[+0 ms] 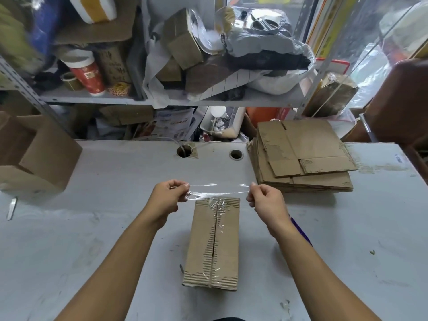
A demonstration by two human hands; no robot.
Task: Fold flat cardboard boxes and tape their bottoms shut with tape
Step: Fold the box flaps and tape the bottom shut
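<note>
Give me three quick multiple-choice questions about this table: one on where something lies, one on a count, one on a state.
1. Where is the stack of flat cardboard?
A. right far side of table
B. on the shelf
C. under the box

2. How many round holes show in the table?
A. one
B. two
C. four

3. The clear tape strip is:
A. rolled up
B. stretched between both hands
C. lying loose

A: it sits right of the folded box.
B: two, near the back edge.
B: left hand and right hand pinch its ends.
</note>
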